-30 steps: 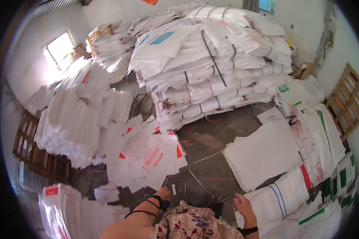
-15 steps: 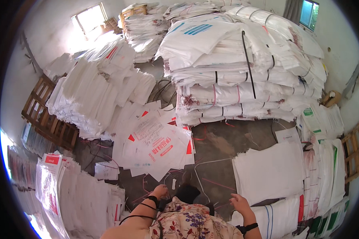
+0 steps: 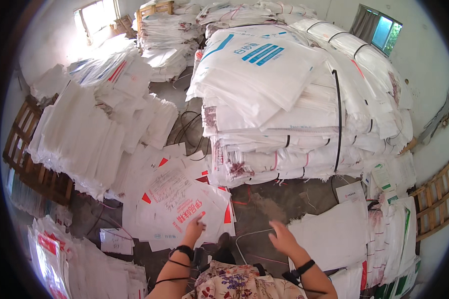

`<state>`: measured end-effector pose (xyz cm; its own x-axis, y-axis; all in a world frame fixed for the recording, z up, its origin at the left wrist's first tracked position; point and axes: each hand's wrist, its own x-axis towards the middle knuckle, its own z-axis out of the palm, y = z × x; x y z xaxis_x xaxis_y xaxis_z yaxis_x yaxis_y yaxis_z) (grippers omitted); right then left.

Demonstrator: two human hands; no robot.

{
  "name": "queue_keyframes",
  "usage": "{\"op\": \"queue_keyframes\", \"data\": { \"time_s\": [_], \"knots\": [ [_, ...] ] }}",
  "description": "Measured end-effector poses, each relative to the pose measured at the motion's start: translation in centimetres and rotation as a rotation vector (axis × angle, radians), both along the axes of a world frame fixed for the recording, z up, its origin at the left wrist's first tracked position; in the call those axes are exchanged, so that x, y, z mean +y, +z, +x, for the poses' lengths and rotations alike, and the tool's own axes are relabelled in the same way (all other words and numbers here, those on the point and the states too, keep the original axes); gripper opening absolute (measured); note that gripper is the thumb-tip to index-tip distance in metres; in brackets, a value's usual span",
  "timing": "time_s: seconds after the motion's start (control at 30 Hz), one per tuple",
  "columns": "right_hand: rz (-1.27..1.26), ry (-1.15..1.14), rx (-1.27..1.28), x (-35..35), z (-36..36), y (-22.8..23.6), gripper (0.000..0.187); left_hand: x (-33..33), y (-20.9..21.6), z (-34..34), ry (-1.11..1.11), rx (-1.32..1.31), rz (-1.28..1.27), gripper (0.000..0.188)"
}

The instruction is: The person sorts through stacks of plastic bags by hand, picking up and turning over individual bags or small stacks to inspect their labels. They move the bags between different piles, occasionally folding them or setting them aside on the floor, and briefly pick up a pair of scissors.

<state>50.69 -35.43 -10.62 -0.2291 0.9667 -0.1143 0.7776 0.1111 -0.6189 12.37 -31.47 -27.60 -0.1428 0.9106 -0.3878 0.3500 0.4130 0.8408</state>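
In front of me several flat white woven sacks (image 3: 164, 209) with red print lie fanned out on the floor. Over their near right part hangs my left hand (image 3: 193, 232), its forefinger stretched out and the other fingers loosely bent; I see nothing in it. Whether it touches the sacks I cannot tell. My right hand (image 3: 283, 240) is open and free of any object, fingers apart, just left of a stack of blank white sacks (image 3: 329, 231). Dark bands circle both wrists, and thin cords run along the forearms.
A tall strapped pile of white sacks (image 3: 264, 119) stands ahead. To the left are a leaning stack (image 3: 80, 139) and a nearer stack (image 3: 85, 264). Wooden pallets (image 3: 436, 199) lean at both walls. Loose straps (image 3: 242, 239) and black cords (image 3: 187, 124) lie on the floor.
Both hands have risen forward from beside my body, the left toward the printed sacks, the right up and slightly left. My view has shifted, and the tall pile looks nearer.
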Motion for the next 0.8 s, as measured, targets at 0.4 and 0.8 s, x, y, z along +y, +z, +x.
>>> {"op": "queue_keyframes", "data": {
  "time_s": [0.4,0.8],
  "knots": [
    [0.895,-0.172,-0.344,30.1,-3.5,17.9,0.077,25.1,31.5,8.4,-0.288,0.624,1.162,0.061],
    [1.058,0.236,-0.321,37.8,2.2,31.4,0.024,34.3,43.1,11.5,-0.523,0.786,1.281,0.072]
  ]
}}
